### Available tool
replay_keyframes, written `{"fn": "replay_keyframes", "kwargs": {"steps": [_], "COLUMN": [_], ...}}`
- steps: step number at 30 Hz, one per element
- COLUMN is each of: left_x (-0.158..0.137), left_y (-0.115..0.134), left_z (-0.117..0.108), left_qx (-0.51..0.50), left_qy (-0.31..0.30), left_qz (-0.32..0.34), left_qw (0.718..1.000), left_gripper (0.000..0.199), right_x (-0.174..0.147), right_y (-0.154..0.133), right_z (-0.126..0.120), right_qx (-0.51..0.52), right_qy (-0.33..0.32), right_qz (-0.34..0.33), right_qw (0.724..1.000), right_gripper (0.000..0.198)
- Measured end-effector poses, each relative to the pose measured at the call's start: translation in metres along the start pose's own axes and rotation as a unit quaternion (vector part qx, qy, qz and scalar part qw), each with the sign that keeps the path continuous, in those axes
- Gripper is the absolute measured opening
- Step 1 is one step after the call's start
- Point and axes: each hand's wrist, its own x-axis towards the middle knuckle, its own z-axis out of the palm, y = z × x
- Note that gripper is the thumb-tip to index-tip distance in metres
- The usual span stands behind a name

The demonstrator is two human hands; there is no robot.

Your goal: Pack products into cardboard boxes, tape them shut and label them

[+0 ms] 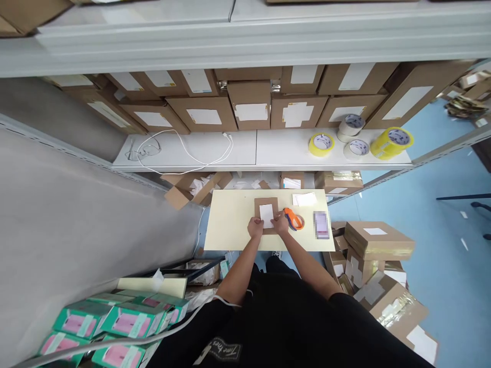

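A flat brown cardboard box (266, 201) lies on the pale yellow table, and a white label (266, 213) rests over its middle. My left hand (255, 227) pinches the label's lower left corner, fingers closed. At the lower right corner, my right hand (281, 223) is also closed on the label, its knuckles near the box's right edge. Just right of that hand lies an orange tape dispenser (293, 219) with a roll of tape in it. A stack of white labels (304, 199) sits towards the table's far right corner.
The small table (230, 225) stands before a shelf (230, 153) bearing tape rolls (321, 144), a white cable (184, 145) and labelled cartons (251, 105). A blurred purple item (321, 225) lies at the table's right. Cartons (378, 240) pile up on the right; green boxes (128, 321) are stacked lower left.
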Motion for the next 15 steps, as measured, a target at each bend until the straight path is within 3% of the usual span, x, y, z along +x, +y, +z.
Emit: {"fn": "replay_keyframes", "kwargs": {"steps": [6, 10, 12, 15], "left_x": [-0.001, 0.005, 0.006, 0.004], "left_y": [0.003, -0.001, -0.006, -0.017], "left_z": [-0.003, -0.016, -0.018, -0.010], "left_qx": [0.077, 0.146, 0.191, 0.260], "left_qy": [-0.008, 0.002, -0.016, -0.078], "left_qz": [0.020, 0.062, 0.124, 0.272], "left_qw": [0.997, 0.987, 0.974, 0.923], "left_gripper": [0.018, 0.041, 0.039, 0.041], "right_x": [0.017, 0.022, 0.018, 0.004], "right_y": [-0.004, 0.001, 0.009, 0.024], "right_z": [-0.006, -0.011, -0.010, -0.003], "right_qx": [-0.100, -0.170, -0.205, -0.216], "right_qy": [-0.031, -0.052, -0.043, 0.008], "right_qz": [-0.009, 0.005, -0.003, -0.033], "right_qw": [0.994, 0.984, 0.978, 0.976], "right_gripper": [0.049, 0.049, 0.048, 0.046]}}
